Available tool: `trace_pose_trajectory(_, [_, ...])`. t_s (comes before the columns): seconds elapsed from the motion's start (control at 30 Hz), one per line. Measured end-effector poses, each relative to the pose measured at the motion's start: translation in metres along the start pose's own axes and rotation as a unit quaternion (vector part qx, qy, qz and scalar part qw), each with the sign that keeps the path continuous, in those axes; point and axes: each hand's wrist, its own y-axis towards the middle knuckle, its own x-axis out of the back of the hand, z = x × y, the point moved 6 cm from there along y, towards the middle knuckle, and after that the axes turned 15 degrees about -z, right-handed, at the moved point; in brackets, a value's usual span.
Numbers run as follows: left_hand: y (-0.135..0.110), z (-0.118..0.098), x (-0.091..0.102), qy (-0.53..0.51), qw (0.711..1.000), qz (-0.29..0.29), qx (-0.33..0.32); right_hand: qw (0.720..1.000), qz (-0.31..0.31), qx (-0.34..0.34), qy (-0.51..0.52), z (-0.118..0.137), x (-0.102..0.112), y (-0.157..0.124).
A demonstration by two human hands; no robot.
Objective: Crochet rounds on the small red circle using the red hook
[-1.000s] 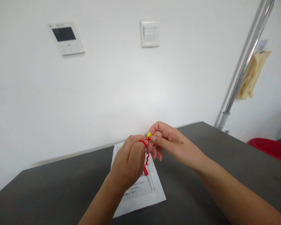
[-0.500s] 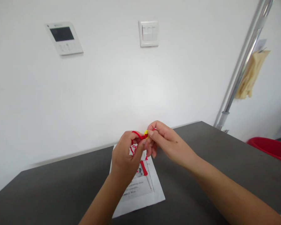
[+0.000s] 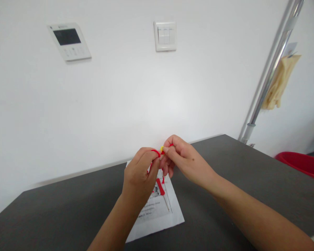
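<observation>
Red cord [image 3: 156,151] runs between my two hands, held up above the dark table. My left hand [image 3: 138,172] is closed, pinching the cord between thumb and forefinger, with a loop of it arching over the fingertips. My right hand [image 3: 179,153] is closed too, its thumb and forefinger gripping a small yellow piece [image 3: 162,149] that the cord touches. Whether the cord goes through that piece is hidden by my fingers. Below the hands, a tool with a red handle [image 3: 160,187] and a thin metal shaft lies on a printed sheet [image 3: 167,218].
The dark table [image 3: 68,209] meets a white wall, where a intercom panel [image 3: 70,42] and a light switch [image 3: 165,36] are mounted. At right stand a metal pole [image 3: 272,73] and a red basin [image 3: 303,165]. Pale yellow gloves [image 3: 281,82] hang behind the pole.
My left thumb and forefinger have shifted on the red cord, whose loop is now smaller and nearer the fingertips. Less of the yellow piece shows between my hands.
</observation>
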Motion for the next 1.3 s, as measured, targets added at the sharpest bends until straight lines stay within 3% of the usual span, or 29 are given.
trace_pose_trajectory(0.1, [0.003,0.002,0.0,0.006,1.0,0.015,0.021,1.0,-0.009,0.017,-0.021,-0.001,0.001,-0.001])
trace_pose_trajectory(0.3, [0.005,0.014,-0.004,-0.04,0.986,0.062,0.15,1.0,-0.008,0.007,-0.011,-0.002,0.001,0.001])
trace_pose_trajectory(0.43, [0.0,0.027,-0.008,-0.1,0.955,0.083,0.267,0.999,0.004,-0.038,0.018,-0.005,0.001,0.004])
trace_pose_trajectory(0.53, [-0.006,0.036,-0.012,-0.158,0.912,0.084,0.368,0.999,0.011,-0.053,-0.006,-0.009,0.001,0.006])
trace_pose_trajectory(0.63, [-0.009,0.043,-0.014,-0.209,0.866,0.07,0.448,0.997,-0.003,-0.035,-0.067,-0.01,0.005,0.008])
trace_pose_trajectory(0.73, [-0.007,0.051,-0.01,-0.224,0.85,0.035,0.476,0.981,-0.016,0.02,-0.19,-0.005,0.009,0.009])
trace_pose_trajectory(0.83, [-0.004,0.061,-0.002,-0.214,0.853,0.0,0.477,0.918,0.033,0.087,-0.384,-0.007,0.002,0.007])
trace_pose_trajectory(0.9, [-0.002,0.068,0.004,-0.203,0.857,-0.021,0.474,0.871,0.072,0.111,-0.473,-0.02,-0.006,0.007])
trace_pose_trajectory(0.97, [0.0,0.073,0.01,-0.189,0.86,-0.04,0.471,0.864,0.084,0.103,-0.486,-0.041,-0.012,0.008])
trace_pose_trajectory(1.17, [0.003,0.078,0.013,-0.169,0.866,-0.046,0.468,0.87,0.105,0.06,-0.478,-0.119,-0.025,0.005])
trace_pose_trajectory(1.3, [0.003,0.078,0.013,-0.172,0.863,-0.049,0.473,0.884,0.131,0.037,-0.448,-0.149,-0.031,-0.002])
